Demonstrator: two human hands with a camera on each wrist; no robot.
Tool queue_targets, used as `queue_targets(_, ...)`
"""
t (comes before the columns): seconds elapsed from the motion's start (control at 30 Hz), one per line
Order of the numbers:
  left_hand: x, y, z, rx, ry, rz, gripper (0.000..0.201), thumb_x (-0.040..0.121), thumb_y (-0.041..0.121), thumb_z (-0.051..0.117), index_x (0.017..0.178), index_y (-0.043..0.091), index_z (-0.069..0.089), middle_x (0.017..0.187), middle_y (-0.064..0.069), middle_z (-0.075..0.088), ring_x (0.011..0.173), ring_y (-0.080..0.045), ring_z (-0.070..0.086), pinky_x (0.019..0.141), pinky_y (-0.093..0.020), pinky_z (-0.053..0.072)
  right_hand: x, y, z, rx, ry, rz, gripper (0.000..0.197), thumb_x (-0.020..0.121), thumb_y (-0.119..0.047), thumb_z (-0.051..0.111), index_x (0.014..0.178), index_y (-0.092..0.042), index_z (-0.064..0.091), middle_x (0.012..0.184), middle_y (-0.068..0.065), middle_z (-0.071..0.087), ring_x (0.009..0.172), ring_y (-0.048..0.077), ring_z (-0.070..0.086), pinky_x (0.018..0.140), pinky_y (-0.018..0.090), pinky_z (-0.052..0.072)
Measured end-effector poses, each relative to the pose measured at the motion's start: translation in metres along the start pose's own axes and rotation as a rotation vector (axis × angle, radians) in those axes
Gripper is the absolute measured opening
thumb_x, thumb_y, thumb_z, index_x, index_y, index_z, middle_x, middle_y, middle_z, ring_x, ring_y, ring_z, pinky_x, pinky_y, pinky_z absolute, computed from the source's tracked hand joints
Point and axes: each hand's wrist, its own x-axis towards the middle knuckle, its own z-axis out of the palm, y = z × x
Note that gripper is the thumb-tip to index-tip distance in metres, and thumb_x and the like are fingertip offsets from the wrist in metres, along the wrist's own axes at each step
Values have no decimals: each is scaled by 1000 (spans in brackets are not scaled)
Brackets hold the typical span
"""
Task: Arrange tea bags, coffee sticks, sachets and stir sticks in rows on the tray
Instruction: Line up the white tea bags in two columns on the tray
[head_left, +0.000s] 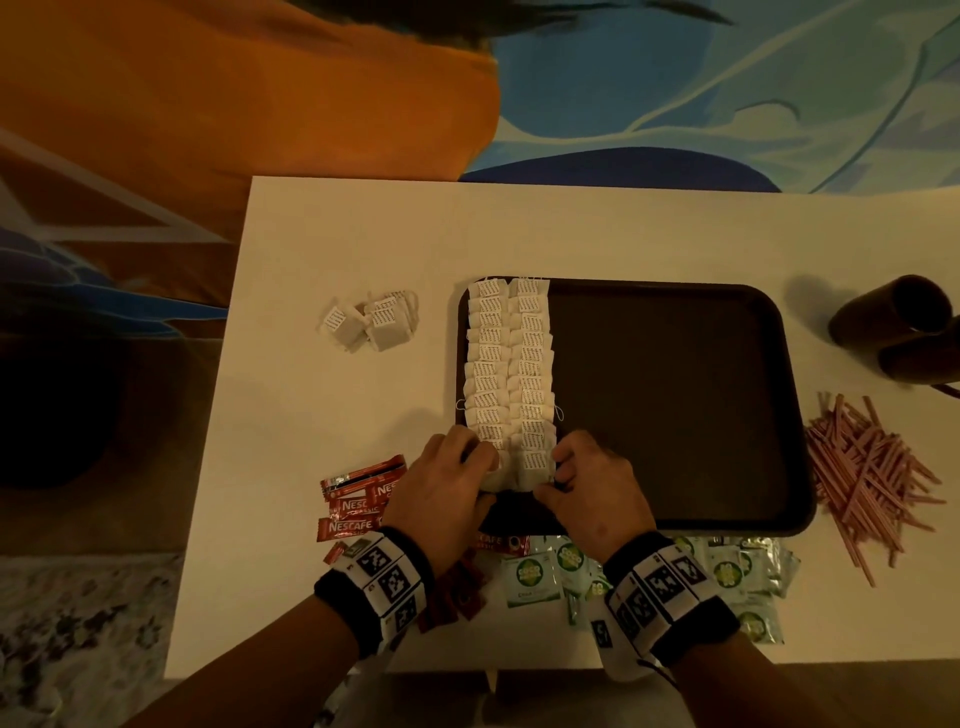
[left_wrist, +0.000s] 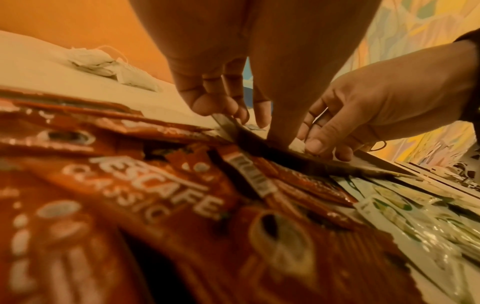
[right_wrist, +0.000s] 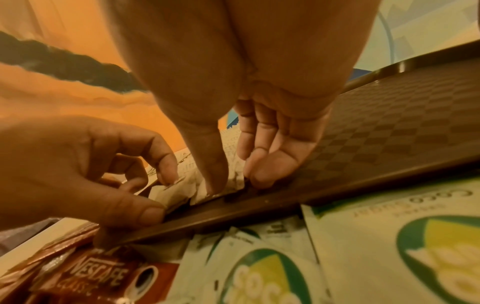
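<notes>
At lower centre, the nearest tea bags (head_left: 519, 470) on the tray (head_left: 675, 405) are apparently pinched by the left hand (head_left: 447, 493) and right hand (head_left: 592, 488), fingers curled.

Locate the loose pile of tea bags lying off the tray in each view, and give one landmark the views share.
Head: loose tea bags on the table, left of the tray.
Left wrist: same pile at upper left, beyond the coffee sticks.
Right wrist: not in it.
Shared landmark: the tray's near rim, where left hand and right hand meet.
</notes>
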Motion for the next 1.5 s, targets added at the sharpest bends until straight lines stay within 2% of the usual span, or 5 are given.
queue_targets(0.57, 0, -10, -8, -59, 112, -5, 26, 89, 37, 70, 110, 24, 60, 123, 4, 49, 106, -16, 51, 72, -31, 56, 0, -18, -22, -179, 47, -18, 40, 89, -49, 71, 117, -28, 51, 109, -6, 60, 99, 14, 60, 83, 37, 57)
queue_targets(1.07, 49, -112, -86, -130, 390, -375, 27, 90, 27, 69, 116, 25, 61, 129, -5, 49, 118, -32, 52, 92, -43, 50, 80, -149, -7, -135, -67, -390, 34, 96, -34, 65, 125, -19, 59, 122, 1, 60, 112, 19, 57, 97, 39, 51)
queue_targets(1.3, 74, -136, -92, -153, 338, -529, 44, 97, 35, 60, 138, 21, 51, 145, -9, 41, 130, -35, 43, 103, -50, 46, 98, -177, 25, -247, -127, -448, 52, 93, -23, 65, 141, -21, 47, 132, 9, 55, 125, 31, 51, 100, 45, 49)
queue_targets(1.4, 77, -143, -90, -131, 229, -547, 52, 93, 55, 39, 129, 22, 57, 137, -8, 50, 129, -32, 44, 103, -46, 43, 101, -182, 36, -295, -130, -443, 60, 95, -22, 63, 150, -24, 38, 137, 13, 48, 130, 36, 46, 102, 50, 48)
queue_targets(1.5, 76, -145, -89, -189, 260, -536, 32, 95, 39, 56, 120, 20, 59, 128, -10, 53, 121, -33, 48, 100, -43, 42, 106, -186, 43, -333, -69, -431, 64, 95, -22, 61, 153, -29, 32, 137, 14, 44, 130, 37, 43, 99, 51, 50)
